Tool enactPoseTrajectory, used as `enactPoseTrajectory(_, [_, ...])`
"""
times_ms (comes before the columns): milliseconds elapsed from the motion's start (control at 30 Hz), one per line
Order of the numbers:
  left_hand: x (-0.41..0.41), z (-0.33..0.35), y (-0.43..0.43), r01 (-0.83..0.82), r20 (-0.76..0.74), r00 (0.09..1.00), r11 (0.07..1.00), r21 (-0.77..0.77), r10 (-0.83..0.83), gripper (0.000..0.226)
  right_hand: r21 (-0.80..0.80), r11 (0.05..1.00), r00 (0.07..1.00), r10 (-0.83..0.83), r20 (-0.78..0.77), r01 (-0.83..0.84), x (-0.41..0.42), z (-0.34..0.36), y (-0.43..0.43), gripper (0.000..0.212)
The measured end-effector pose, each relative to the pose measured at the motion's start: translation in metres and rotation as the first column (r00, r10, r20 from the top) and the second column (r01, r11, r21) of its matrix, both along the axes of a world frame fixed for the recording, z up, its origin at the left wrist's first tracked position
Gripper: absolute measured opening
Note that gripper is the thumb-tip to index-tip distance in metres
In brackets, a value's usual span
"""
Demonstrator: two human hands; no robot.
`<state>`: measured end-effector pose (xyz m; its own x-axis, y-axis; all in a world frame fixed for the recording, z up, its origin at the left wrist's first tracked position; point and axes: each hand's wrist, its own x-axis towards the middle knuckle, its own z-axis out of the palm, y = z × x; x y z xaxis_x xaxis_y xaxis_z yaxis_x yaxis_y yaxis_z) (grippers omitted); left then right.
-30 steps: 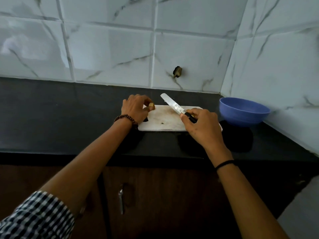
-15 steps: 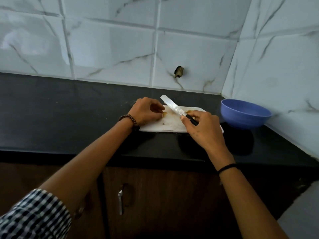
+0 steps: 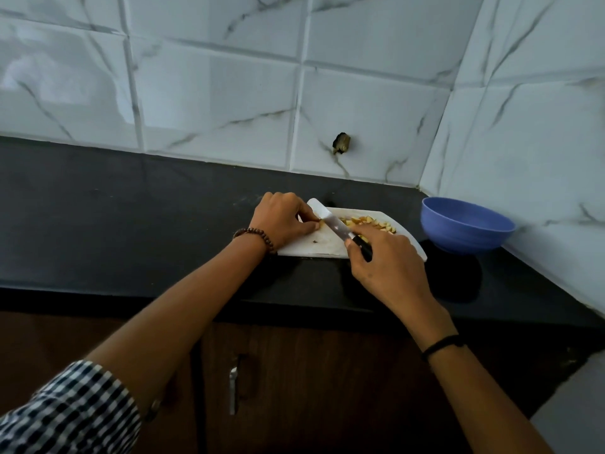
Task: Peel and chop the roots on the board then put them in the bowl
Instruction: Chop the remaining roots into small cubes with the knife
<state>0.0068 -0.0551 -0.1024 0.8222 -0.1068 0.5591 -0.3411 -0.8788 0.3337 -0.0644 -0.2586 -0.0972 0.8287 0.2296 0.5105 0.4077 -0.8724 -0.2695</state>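
Observation:
A white chopping board (image 3: 322, 245) lies on the black counter. My left hand (image 3: 283, 217) pinches a small yellowish root piece (image 3: 321, 223) against the board's left part. My right hand (image 3: 384, 260) grips the black handle of a knife (image 3: 330, 221); its pale blade lies slanted right beside the root piece and my left fingertips. A heap of several chopped root bits (image 3: 370, 222) sits on the board's far right side, behind my right hand. The blue bowl (image 3: 465, 226) stands to the right of the board; its inside is not visible.
The black counter (image 3: 131, 217) runs left from the board, and tiled walls close the back and right side near the bowl. A dark stub (image 3: 341, 143) sticks out of the back wall. Wooden cabinet doors with a metal handle (image 3: 233, 385) are below the counter edge.
My left hand slid right along the board with the root piece until it met the knife blade. The camera tilted, which brought the chopped heap into view.

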Motion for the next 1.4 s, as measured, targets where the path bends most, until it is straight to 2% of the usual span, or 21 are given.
enactPoseTrajectory(167, [0.001, 0.003, -0.007, -0.003, 0.027, 1.0, 0.995, 0.102, 0.0, 0.018, -0.091, 0.995, 0.999, -0.046, -0.014, 0.045, -0.005, -0.002, 0.007, 0.032])
enactPoseTrajectory(400, [0.006, 0.003, -0.006, 0.039, -0.009, 0.999, 0.999, 0.009, -0.039, 0.017, 0.094, 0.996, 0.992, 0.002, -0.123, 0.009, 0.003, 0.002, -0.001, 0.041])
enactPoseTrajectory(633, [0.011, 0.003, -0.011, 0.029, 0.052, 0.998, 0.997, 0.073, -0.033, 0.017, 0.13, 0.991, 0.992, -0.014, -0.129, 0.031, 0.005, 0.002, 0.001, 0.043])
enactPoseTrajectory(767, [0.013, 0.002, -0.012, 0.039, 0.072, 0.996, 0.995, 0.087, -0.045, 0.016, 0.061, 0.996, 0.989, -0.053, -0.135, 0.061, 0.003, 0.005, 0.011, 0.036])
enactPoseTrajectory(967, [0.01, 0.001, -0.011, 0.053, 0.085, 0.994, 0.994, 0.099, -0.061, 0.013, -0.126, 0.988, 0.981, -0.106, -0.162, 0.086, 0.005, 0.014, 0.038, 0.022])
enactPoseTrajectory(1200, [0.007, -0.001, -0.009, 0.064, 0.051, 0.996, 0.997, 0.052, -0.067, 0.014, -0.234, 0.97, 0.963, -0.119, -0.242, 0.061, -0.006, 0.02, 0.029, 0.027])
enactPoseTrajectory(1400, [0.006, 0.001, -0.011, 0.051, 0.007, 0.999, 0.996, 0.079, -0.052, 0.024, -0.212, 0.977, 0.952, -0.095, -0.289, 0.033, -0.025, 0.035, -0.003, 0.029])
